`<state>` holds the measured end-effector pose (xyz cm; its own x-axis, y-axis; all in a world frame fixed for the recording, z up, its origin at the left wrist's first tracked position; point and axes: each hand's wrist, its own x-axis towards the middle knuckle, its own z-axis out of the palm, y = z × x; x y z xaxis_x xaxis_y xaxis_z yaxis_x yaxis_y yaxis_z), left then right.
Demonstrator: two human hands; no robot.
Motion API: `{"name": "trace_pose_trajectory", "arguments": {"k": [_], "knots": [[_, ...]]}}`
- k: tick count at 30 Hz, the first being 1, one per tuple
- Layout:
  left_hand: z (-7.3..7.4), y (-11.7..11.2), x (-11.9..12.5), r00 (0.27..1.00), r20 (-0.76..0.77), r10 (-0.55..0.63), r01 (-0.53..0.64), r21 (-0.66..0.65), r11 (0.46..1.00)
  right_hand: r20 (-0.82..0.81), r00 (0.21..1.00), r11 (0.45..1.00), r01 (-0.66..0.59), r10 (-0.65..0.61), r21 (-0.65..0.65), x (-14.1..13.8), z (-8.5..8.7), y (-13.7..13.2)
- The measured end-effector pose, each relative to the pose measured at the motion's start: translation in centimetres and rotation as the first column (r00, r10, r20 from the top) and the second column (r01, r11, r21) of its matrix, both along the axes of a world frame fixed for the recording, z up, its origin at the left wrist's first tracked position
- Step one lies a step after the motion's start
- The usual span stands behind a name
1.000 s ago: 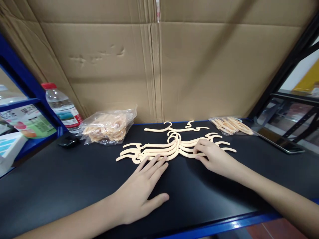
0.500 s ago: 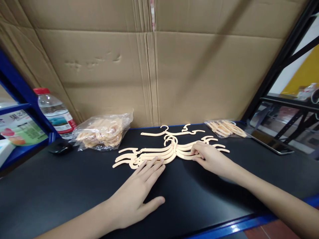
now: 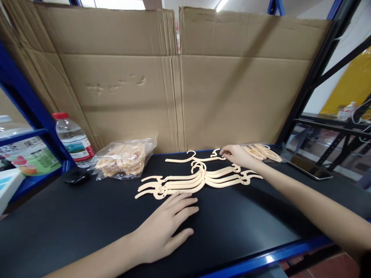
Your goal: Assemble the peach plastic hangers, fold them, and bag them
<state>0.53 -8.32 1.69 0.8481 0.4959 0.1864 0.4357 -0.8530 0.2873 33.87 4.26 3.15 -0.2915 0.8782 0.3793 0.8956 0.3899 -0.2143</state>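
Note:
Several cream-coloured folding clothes hangers (image 3: 185, 180) lie overlapping on the black tabletop, their hooks gathered at the middle. Behind them is one separate clothes hanger (image 3: 178, 160), with a small loose-looking hooked piece (image 3: 215, 153) at its right side. My right hand (image 3: 239, 156) reaches over the group, its thumb and fingers closed at the right end of that separate hanger; the hand hides this end. My left hand (image 3: 171, 222) rests palm down with fingers spread, its fingertips at the front edge of the nearest hanger in the group.
A clear bag (image 3: 124, 158) of cream plastic parts lies at the back left, beside a red-capped water bottle (image 3: 74, 141) and a black mouse (image 3: 75, 176). Another bag (image 3: 265, 152) and a tablet-like device (image 3: 307, 166) lie at the right. Cardboard (image 3: 130, 92) stands behind.
My right hand has left the grouped hangers and moved back to the separate hanger's right end. My left hand has drawn slightly toward me, off the group. The camera view has tilted up.

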Motion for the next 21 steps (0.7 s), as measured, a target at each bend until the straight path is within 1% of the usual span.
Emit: {"name": "trace_pose_trajectory", "arguments": {"k": [4, 8, 12, 15, 18, 21], "knots": [[0.1, -0.2, 0.2, 0.999, 0.023, -0.043, 0.043, -0.008, 0.999, 0.134, 0.99, 0.998, -0.033, 0.039, -0.048, -0.7, 0.6, 3.5], [-0.1, -0.1, 0.1, 0.997, 0.036, -0.064, 0.065, -0.011, 0.998, 0.258, 0.961, 0.989, -0.072, 0.104, -0.13, -1.6, 0.4, 5.8], [-0.3, -0.1, 0.1, 0.997, 0.03, -0.07, 0.07, 0.0, 0.998, 0.35, 0.92, 0.976, -0.119, 0.177, -0.182, -2.4, 0.1, 6.5], [-0.3, -0.1, 0.1, 0.997, 0.037, -0.072, 0.072, 0.0, 0.997, 0.388, 0.896, 0.971, -0.151, 0.214, -0.186, -2.7, 0.0, 6.6], [-0.1, -0.1, 0.1, 0.996, 0.055, -0.073, 0.074, -0.003, 0.997, 0.381, 0.897, 0.973, -0.18, 0.224, -0.147, -2.7, -0.2, 6.6], [0.0, -0.2, 0.2, 0.995, 0.055, -0.078, 0.078, 0.0, 0.997, 0.31, 0.925, 0.976, -0.213, 0.219, -0.054, -2.3, 0.0, 6.1]]}}
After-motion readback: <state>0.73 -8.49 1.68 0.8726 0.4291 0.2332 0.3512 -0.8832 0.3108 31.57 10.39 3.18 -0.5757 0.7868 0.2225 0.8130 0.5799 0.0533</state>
